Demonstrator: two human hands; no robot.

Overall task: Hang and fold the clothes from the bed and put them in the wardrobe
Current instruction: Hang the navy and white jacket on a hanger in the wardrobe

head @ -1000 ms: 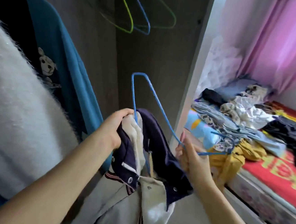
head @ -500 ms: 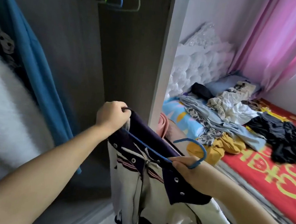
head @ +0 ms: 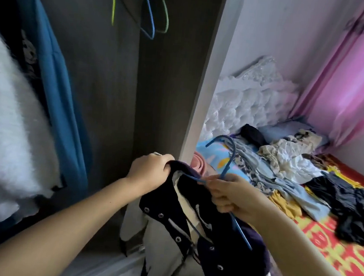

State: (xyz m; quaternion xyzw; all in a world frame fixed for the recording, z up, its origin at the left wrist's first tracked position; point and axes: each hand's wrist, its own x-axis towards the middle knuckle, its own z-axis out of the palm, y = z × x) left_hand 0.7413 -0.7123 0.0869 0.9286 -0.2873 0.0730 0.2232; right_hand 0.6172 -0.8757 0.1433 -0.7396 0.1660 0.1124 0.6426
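Note:
A navy and cream snap-button jacket point(head: 206, 240) hangs in front of me beside the open wardrobe point(head: 118, 100). My left hand point(head: 149, 171) grips its dark collar at the top. My right hand point(head: 231, 196) holds a blue wire hanger point(head: 230, 158) at the base of its hook, which points up. One hanger arm runs into the jacket's neck and the other slants down past my fingers. A heap of clothes point(head: 285, 167) lies on the bed point(head: 343, 253) to the right.
A fluffy white garment point(head: 7, 121) and a blue top point(head: 55, 85) hang at the wardrobe's left. Several empty wire hangers point(head: 152, 17) dangle from above. The wardrobe's side panel point(head: 206, 84) stands between closet and bed. A pink curtain point(head: 349, 76) hangs at the far right.
The hanger has swung from lying flat to hook-up in my right hand, and its arm now sits deeper in the jacket's neck. My view has tilted up and left.

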